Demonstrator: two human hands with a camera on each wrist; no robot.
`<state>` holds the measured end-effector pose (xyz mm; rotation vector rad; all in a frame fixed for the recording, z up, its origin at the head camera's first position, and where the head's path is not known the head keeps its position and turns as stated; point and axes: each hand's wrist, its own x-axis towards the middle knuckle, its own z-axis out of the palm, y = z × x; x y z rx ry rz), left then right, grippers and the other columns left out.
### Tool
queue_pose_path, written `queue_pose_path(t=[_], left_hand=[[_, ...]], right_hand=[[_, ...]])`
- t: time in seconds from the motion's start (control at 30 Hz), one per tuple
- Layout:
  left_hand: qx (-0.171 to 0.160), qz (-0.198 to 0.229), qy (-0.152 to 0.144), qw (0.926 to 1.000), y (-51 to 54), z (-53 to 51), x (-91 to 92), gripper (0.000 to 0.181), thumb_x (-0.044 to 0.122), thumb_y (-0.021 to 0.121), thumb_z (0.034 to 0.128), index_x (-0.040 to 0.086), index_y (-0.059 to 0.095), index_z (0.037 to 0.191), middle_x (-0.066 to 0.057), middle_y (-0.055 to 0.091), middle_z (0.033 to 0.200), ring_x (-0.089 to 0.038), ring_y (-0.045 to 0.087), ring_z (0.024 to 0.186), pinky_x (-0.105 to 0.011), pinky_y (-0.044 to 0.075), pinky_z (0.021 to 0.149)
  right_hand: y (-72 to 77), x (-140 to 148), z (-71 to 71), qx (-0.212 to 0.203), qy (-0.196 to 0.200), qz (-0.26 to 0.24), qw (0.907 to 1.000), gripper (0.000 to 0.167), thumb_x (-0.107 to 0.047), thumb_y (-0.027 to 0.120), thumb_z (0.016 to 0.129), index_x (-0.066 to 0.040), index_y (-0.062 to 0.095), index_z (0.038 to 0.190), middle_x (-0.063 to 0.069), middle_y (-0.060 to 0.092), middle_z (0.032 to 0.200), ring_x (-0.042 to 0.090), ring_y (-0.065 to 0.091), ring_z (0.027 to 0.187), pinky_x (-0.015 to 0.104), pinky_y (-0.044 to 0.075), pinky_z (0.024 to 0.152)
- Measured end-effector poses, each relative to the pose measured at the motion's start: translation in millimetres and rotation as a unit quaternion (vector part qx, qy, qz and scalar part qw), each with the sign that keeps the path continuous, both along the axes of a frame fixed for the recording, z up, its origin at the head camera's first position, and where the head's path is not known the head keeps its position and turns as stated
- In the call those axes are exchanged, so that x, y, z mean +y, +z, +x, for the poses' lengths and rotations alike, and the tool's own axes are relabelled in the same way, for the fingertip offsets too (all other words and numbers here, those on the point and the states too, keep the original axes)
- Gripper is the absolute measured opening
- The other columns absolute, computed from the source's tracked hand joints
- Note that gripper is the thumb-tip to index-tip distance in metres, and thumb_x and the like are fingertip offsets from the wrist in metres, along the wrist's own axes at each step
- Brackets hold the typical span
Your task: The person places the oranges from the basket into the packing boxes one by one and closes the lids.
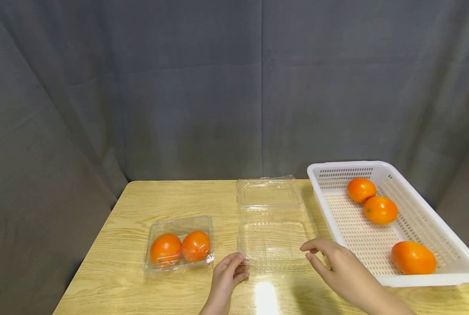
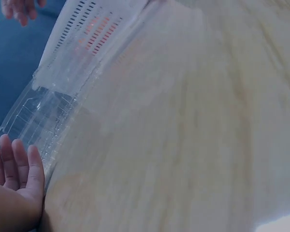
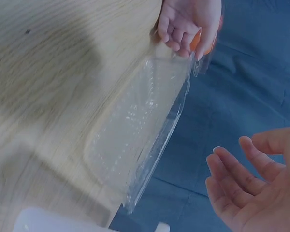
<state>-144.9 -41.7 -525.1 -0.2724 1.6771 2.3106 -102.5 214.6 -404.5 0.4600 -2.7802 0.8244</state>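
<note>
An unfolded clear plastic container (image 1: 273, 240) lies on the table with its lid part (image 1: 269, 192) laid back behind its base. Nothing is inside it. At its front left corner, the left hand (image 1: 226, 278) touches the edge with relaxed fingers; these look nearly straight in the left wrist view (image 2: 20, 186). The right hand (image 1: 342, 271) hovers by the container's right side, its fingers loosely bent and holding nothing; the right wrist view shows its palm (image 3: 261, 193). To the left, a closed clear container (image 1: 179, 223) holds two orange fruits (image 1: 165, 249) (image 1: 196, 246).
A white perforated basket (image 1: 325, 205) stands at the right of the wooden table (image 1: 116, 262), with three orange fruits (image 1: 361, 190) (image 1: 381, 210) (image 1: 413, 258) in it. Its left rim lies close to the unfolded container and the right hand. A grey curtain (image 1: 195, 87) hangs behind the table.
</note>
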Motion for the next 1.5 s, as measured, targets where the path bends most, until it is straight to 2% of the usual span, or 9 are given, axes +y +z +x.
queue_pose_path(t=[0.13, 0.3, 0.43, 0.63, 0.93, 1.13, 1.3, 1.4, 1.5], left_hand=[[-0.002, 0.014, 0.002, 0.9999, 1.9, -0.4, -1.9, 0.033, 0.027, 0.062, 0.0991, -0.003, 0.062, 0.114, -0.003, 0.066, 0.097, -0.011, 0.062, 0.086, -0.025, 0.057, 0.079], [0.007, 0.015, 0.003, 0.9999, 1.8, 0.5, -3.3, 0.036, 0.027, 0.062, 0.0989, -0.004, 0.062, 0.115, -0.002, 0.066, 0.096, -0.012, 0.062, 0.087, -0.024, 0.057, 0.079], [0.005, 0.015, 0.005, 0.9999, 2.0, 0.6, -4.1, 0.036, 0.028, 0.063, 0.0985, -0.004, 0.062, 0.116, -0.001, 0.066, 0.096, -0.011, 0.062, 0.087, -0.024, 0.057, 0.080], [0.001, 0.023, 0.006, 0.9997, 1.1, 0.8, -6.1, 0.035, 0.028, 0.064, 0.0982, -0.002, 0.062, 0.116, -0.002, 0.066, 0.097, -0.011, 0.062, 0.087, -0.023, 0.057, 0.079], [0.014, 0.031, 0.000, 0.9994, -1.3, 3.9, -8.4, 0.037, 0.030, 0.062, 0.0987, -0.002, 0.061, 0.117, -0.002, 0.064, 0.098, -0.012, 0.060, 0.088, -0.023, 0.056, 0.080], [0.000, 0.035, 0.005, 0.9994, -3.5, 5.2, -9.7, 0.038, 0.029, 0.062, 0.0993, -0.002, 0.060, 0.121, -0.002, 0.064, 0.099, -0.012, 0.059, 0.089, -0.024, 0.056, 0.080], [-0.004, 0.044, 0.009, 0.9990, -3.3, 4.8, -9.9, 0.037, 0.030, 0.063, 0.0985, -0.001, 0.061, 0.120, -0.001, 0.064, 0.098, -0.011, 0.060, 0.087, -0.024, 0.057, 0.078], [0.001, 0.048, 0.007, 0.9988, -2.2, 4.6, -10.3, 0.037, 0.030, 0.064, 0.0980, -0.001, 0.062, 0.118, -0.002, 0.065, 0.097, -0.011, 0.060, 0.087, -0.023, 0.057, 0.078], [0.003, 0.053, 0.004, 0.9986, -1.7, 4.3, -11.2, 0.036, 0.030, 0.064, 0.0976, 0.000, 0.062, 0.117, -0.002, 0.065, 0.098, -0.011, 0.061, 0.087, -0.023, 0.057, 0.078]], right_hand=[[4.5, 6.3, -2.7, 0.003, 0.002, 0.007, 1.0000, 0.015, -0.012, 0.069, 0.094, -0.022, 0.070, 0.105, -0.017, 0.066, 0.100, 0.007, 0.062, 0.092, 0.035, 0.056, 0.079], [11.7, 15.9, -6.7, -0.003, 0.001, 0.019, 0.9998, 0.012, -0.013, 0.068, 0.095, -0.019, 0.069, 0.104, -0.010, 0.068, 0.105, 0.017, 0.066, 0.100, 0.042, 0.056, 0.084], [15.9, 25.1, -12.1, 0.005, 0.000, 0.039, 0.9992, 0.012, -0.012, 0.069, 0.094, -0.017, 0.069, 0.105, -0.007, 0.069, 0.105, 0.021, 0.067, 0.099, 0.045, 0.057, 0.083], [18.5, 44.5, -25.6, 0.005, 0.001, 0.065, 0.9979, 0.013, -0.010, 0.071, 0.092, -0.015, 0.070, 0.105, -0.006, 0.070, 0.098, 0.018, 0.066, 0.090, 0.042, 0.056, 0.076], [17.9, 86.4, -58.7, -0.006, 0.005, 0.081, 0.9967, 0.010, -0.008, 0.069, 0.092, -0.009, 0.070, 0.102, -0.003, 0.069, 0.093, 0.016, 0.064, 0.081, 0.035, 0.055, 0.067], [17.1, 108.6, -84.0, -0.015, 0.011, 0.094, 0.9954, 0.010, -0.003, 0.069, 0.089, -0.002, 0.069, 0.099, 0.002, 0.069, 0.088, 0.018, 0.063, 0.076, 0.035, 0.055, 0.064], [21.4, 126.4, -102.0, -0.051, 0.015, 0.118, 0.9916, 0.017, -0.005, 0.068, 0.090, 0.003, 0.069, 0.105, 0.005, 0.069, 0.088, 0.020, 0.062, 0.075, 0.040, 0.055, 0.066], [22.2, 136.4, -113.4, -0.072, 0.018, 0.125, 0.9894, 0.018, -0.004, 0.067, 0.091, 0.005, 0.067, 0.106, 0.010, 0.069, 0.089, 0.026, 0.064, 0.077, 0.048, 0.055, 0.070], [22.0, 145.6, -124.8, -0.075, 0.019, 0.136, 0.9876, 0.018, -0.004, 0.066, 0.091, 0.007, 0.067, 0.105, 0.014, 0.069, 0.091, 0.034, 0.065, 0.083, 0.056, 0.054, 0.076]])
